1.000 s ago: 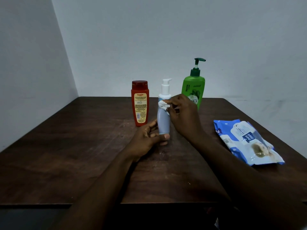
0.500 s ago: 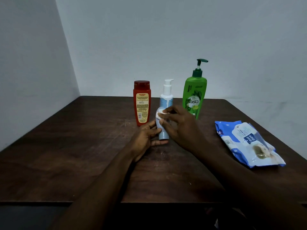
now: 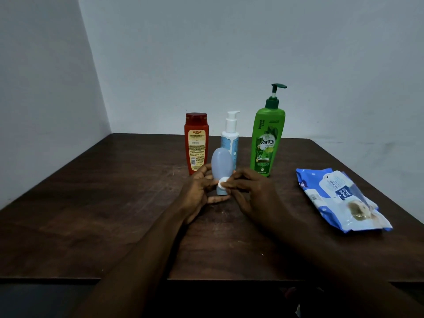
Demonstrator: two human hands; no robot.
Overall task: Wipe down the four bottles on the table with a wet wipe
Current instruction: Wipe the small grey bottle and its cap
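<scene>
Pale blue tube (image 3: 221, 162) cap-down on table (image 3: 114, 203), contents unclear. Behind tube: red bottle (image 3: 196, 143), white pump bottle (image 3: 230, 134), green pump bottle (image 3: 267, 143). Gripped low by left hand (image 3: 197, 193). Wet wipe (image 3: 223, 181) pinched by right hand (image 3: 250, 193), touching tube's neck.

Likely a home room: bare grey walls (image 3: 206, 53), dark wooden table (image 3: 103, 203), shampoo bottle (image 3: 267, 143).
</scene>
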